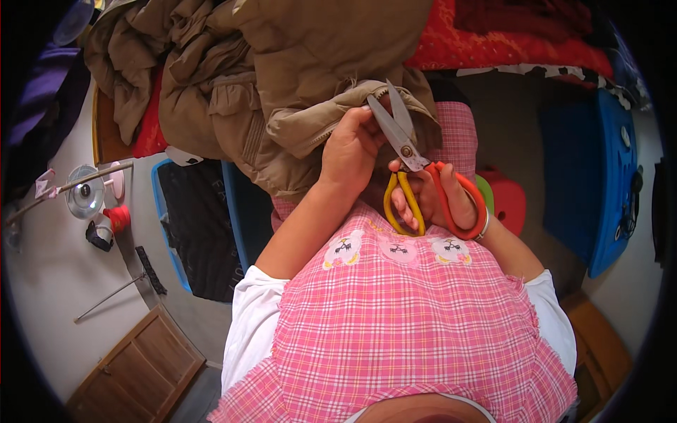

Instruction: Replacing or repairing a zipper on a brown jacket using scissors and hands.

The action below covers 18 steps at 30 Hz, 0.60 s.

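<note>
A large brown padded jacket (317,49) spreads across the far side, and its zipped edge (314,137) hangs toward me. My left hand (349,151) has its fingers closed at that edge, close beside the scissor blades; the fingertips are partly hidden. In my right hand (441,197) is a pair of scissors (403,144) with one yellow and one red handle. Its blades stand somewhat apart and point away from me over the jacket's edge, where loose threads show. Whether the blades touch the cloth I cannot tell.
A red patterned cover (508,49) lies under and beside the jacket. On the left stands a blue-rimmed bin (156,190) with black cloth in it. A blue plastic container (606,183) is on the right, near a red stool (506,201). A fan (84,190) is at far left.
</note>
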Tool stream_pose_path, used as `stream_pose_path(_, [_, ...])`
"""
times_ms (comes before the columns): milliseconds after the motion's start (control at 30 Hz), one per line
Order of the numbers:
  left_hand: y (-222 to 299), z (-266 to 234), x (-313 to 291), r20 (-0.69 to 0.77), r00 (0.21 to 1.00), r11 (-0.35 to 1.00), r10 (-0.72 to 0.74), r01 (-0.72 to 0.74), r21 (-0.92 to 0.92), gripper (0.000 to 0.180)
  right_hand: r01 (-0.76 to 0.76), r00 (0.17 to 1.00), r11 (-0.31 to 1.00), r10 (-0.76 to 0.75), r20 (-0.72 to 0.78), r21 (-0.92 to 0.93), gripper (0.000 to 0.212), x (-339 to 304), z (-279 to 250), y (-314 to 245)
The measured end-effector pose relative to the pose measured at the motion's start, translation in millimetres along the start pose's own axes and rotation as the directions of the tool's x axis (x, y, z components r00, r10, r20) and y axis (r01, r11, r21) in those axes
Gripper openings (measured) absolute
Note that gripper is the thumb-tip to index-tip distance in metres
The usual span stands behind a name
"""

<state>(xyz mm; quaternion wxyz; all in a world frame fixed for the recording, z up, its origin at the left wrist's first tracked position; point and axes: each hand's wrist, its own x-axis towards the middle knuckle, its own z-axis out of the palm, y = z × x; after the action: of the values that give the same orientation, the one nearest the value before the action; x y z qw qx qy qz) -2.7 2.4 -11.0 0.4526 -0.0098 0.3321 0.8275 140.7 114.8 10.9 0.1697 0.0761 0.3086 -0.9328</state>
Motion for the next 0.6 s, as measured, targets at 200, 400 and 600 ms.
stream_pose_path(200, [2.1, 1.9, -1.2, -0.042, 0.997, 0.997, 0.060, -0.062, -0.044, 0.028, -0.002, 1.000, 0.997, -0.001, 0.028, 0.077, 0.073, 1.0, -3.7, 3.0])
stream_pose_path(400, [1.8, 0.5, 1.8, -0.075, 0.993, 0.992, 0.096, -0.089, 0.092, 0.032, -0.039, 0.999, 0.991, 0.038, 0.011, 0.131, 0.074, 1.7, -0.6, 1.0])
stream_pose_path(600, [-1.1, -3.7, 2.9, -0.015, 0.986, 0.954, 0.164, -0.155, 0.258, 0.031, -0.057, 0.998, 0.979, 0.055, 0.018, 0.193, 0.075, 0.7, 0.5, 0.2])
